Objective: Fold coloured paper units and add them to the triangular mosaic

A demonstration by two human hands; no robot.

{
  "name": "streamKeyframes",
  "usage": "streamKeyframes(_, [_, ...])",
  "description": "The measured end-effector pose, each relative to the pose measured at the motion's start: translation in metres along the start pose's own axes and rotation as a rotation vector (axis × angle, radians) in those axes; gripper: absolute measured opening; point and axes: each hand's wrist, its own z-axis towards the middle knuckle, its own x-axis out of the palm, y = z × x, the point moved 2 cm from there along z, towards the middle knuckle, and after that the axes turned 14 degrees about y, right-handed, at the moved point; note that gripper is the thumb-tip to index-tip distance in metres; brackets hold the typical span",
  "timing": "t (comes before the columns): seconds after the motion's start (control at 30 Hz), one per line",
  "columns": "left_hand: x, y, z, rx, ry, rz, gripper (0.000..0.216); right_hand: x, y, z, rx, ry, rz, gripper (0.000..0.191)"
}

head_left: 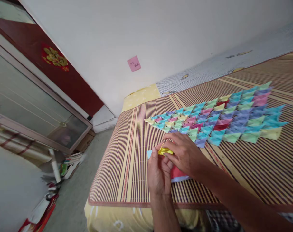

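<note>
L hand (158,174) & R hand (185,153), both curled nearly closed, pinch yellow paper (165,150) btwn them.

Mat (112,167): on bed (122,220) | folded-paper rows (223,124): on mat, behind paper sheets (177,174) | wall (108,35): behind bed | note (134,63): on wall

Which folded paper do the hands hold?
The bright yellow paper, between the left hand and right hand; other folded papers lie in rows on the mat.
</note>
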Motion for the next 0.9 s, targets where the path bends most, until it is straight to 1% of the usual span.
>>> streamKeyframes(0.13, [0.001, 0.000, 0.000, 0.011, -0.026, 0.050, 0.035, 0.002, 0.000, -0.001, -0.010, 0.029, -0.001, 0.016])
streamKeyframes(0.3, [-0.001, 0.003, 0.001, 0.021, -0.037, 0.006, 0.034, 0.002, -0.001, -0.001, 0.002, 0.059, -0.007, 0.017])
streamKeyframes(0.57, [-0.007, 0.005, 0.003, 0.038, -0.051, -0.027, 0.025, 0.002, -0.001, -0.001, -0.026, 0.042, 0.120, 0.018])
streamKeyframes(0.7, [-0.008, 0.005, 0.004, 0.047, -0.054, -0.043, 0.021, -0.003, -0.001, 0.000, -0.043, 0.047, 0.251, 0.019])
streamKeyframes(0.77, [-0.009, 0.005, 0.004, 0.034, -0.069, -0.039, 0.020, -0.007, -0.003, 0.001, -0.021, 0.055, 0.303, 0.015])
streamKeyframes(0.9, [-0.012, 0.003, 0.005, 0.037, -0.097, -0.019, 0.019, -0.010, -0.009, -0.001, 0.115, 0.085, 0.311, 0.011])
